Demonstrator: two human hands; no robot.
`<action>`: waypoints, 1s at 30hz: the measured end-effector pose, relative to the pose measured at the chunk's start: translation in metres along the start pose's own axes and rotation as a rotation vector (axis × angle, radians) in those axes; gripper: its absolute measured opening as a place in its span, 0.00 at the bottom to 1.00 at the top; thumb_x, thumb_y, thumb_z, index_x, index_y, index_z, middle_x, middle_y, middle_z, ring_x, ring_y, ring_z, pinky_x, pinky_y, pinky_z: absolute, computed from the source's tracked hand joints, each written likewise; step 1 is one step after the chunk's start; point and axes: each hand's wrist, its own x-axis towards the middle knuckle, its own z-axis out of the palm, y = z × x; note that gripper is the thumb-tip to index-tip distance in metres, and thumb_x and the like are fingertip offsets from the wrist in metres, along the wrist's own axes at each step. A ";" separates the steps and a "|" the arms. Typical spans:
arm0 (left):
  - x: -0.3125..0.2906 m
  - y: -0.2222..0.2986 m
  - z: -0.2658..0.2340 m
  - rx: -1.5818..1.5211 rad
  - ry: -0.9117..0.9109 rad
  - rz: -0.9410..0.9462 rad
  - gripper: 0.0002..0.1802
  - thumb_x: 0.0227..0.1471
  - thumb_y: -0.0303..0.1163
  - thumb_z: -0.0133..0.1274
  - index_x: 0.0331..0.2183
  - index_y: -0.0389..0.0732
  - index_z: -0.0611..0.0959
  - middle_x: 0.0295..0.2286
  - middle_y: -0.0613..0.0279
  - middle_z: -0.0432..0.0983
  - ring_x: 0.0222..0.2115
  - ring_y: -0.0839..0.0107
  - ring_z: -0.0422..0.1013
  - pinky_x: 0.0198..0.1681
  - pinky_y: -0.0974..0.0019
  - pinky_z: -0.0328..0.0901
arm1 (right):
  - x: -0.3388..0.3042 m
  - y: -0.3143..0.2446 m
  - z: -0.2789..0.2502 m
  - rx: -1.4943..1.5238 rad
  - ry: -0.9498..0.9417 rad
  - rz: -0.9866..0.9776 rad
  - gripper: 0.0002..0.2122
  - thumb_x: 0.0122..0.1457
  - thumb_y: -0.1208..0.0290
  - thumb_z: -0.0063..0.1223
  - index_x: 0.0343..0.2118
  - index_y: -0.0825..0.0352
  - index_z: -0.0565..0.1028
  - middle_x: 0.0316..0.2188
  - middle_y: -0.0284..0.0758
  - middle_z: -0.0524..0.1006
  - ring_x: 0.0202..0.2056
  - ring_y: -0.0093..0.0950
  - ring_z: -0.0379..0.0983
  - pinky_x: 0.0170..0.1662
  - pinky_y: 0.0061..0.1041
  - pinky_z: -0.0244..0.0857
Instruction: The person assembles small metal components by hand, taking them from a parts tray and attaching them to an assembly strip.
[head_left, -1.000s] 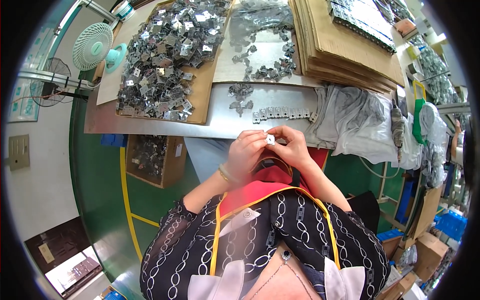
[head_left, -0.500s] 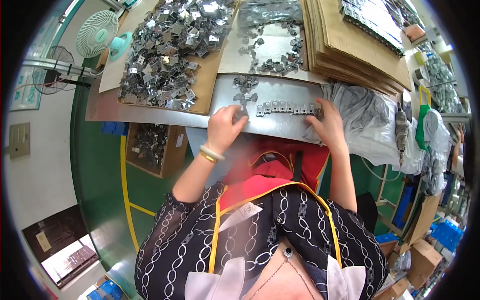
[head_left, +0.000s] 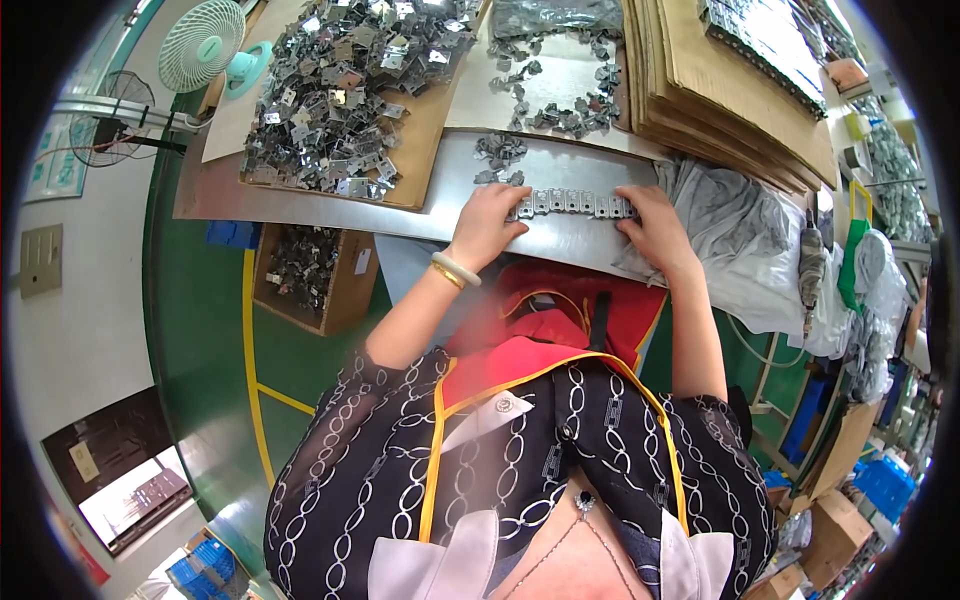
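Note:
A straight row of small silver metal parts lies side by side on the steel table near its front edge. My left hand closes on the row's left end, thumb at the near side and fingers at the far side. At the right end my right hand grips in the same way, its thumb in front. The parts under my fingertips are partly hidden. Just beyond my left hand sits a small cluster of grey metal pieces.
A heap of loose metal brackets covers cardboard at the left. Stacked cardboard sheets carry rows of parts at the right. Grey gloves and a hanging power screwdriver are right of my hand. A cardboard box stands below the table.
My left hand has moved right, from the loose pieces to the row's left end. Both hands now press the row from its ends, and the parts sit closer together.

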 end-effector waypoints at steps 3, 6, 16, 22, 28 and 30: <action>0.005 -0.006 0.003 0.038 -0.082 -0.040 0.31 0.37 0.29 0.69 0.48 0.42 0.82 0.42 0.54 0.78 0.42 0.51 0.72 0.47 0.56 0.68 | 0.000 0.003 0.007 -0.040 -0.011 0.003 0.23 0.46 0.80 0.63 0.49 0.69 0.75 0.49 0.47 0.76 0.53 0.47 0.69 0.56 0.38 0.65; 0.005 -0.001 -0.005 0.013 -0.043 -0.008 0.29 0.40 0.31 0.69 0.48 0.41 0.83 0.43 0.54 0.78 0.40 0.54 0.73 0.45 0.57 0.69 | -0.005 0.001 0.007 -0.057 0.059 -0.077 0.24 0.47 0.77 0.65 0.50 0.68 0.75 0.50 0.46 0.77 0.55 0.46 0.69 0.57 0.37 0.64; 0.013 -0.025 -0.026 -0.015 0.106 -0.185 0.13 0.51 0.31 0.60 0.39 0.39 0.86 0.36 0.51 0.81 0.39 0.52 0.76 0.45 0.55 0.71 | 0.086 -0.048 0.045 0.263 0.011 0.116 0.16 0.55 0.66 0.64 0.43 0.69 0.81 0.35 0.45 0.83 0.37 0.39 0.81 0.43 0.34 0.73; 0.029 -0.023 -0.029 -0.029 0.164 -0.219 0.12 0.50 0.28 0.58 0.39 0.40 0.86 0.36 0.50 0.81 0.39 0.51 0.77 0.45 0.53 0.71 | 0.141 -0.046 0.116 -0.068 -0.098 0.140 0.09 0.50 0.66 0.63 0.32 0.65 0.84 0.29 0.41 0.83 0.34 0.39 0.81 0.41 0.36 0.74; 0.032 -0.005 -0.044 -0.387 0.137 -0.294 0.13 0.52 0.27 0.60 0.41 0.39 0.87 0.38 0.53 0.81 0.38 0.61 0.78 0.42 0.62 0.73 | 0.131 -0.042 0.080 0.726 -0.356 0.333 0.11 0.56 0.68 0.62 0.36 0.71 0.81 0.28 0.40 0.81 0.28 0.27 0.78 0.33 0.27 0.72; 0.034 0.001 -0.048 -0.656 0.096 -0.211 0.12 0.53 0.27 0.62 0.41 0.38 0.87 0.41 0.56 0.80 0.41 0.68 0.77 0.43 0.67 0.72 | 0.115 -0.062 0.061 1.298 -0.435 0.507 0.06 0.62 0.74 0.58 0.39 0.70 0.78 0.27 0.29 0.77 0.26 0.18 0.72 0.28 0.16 0.67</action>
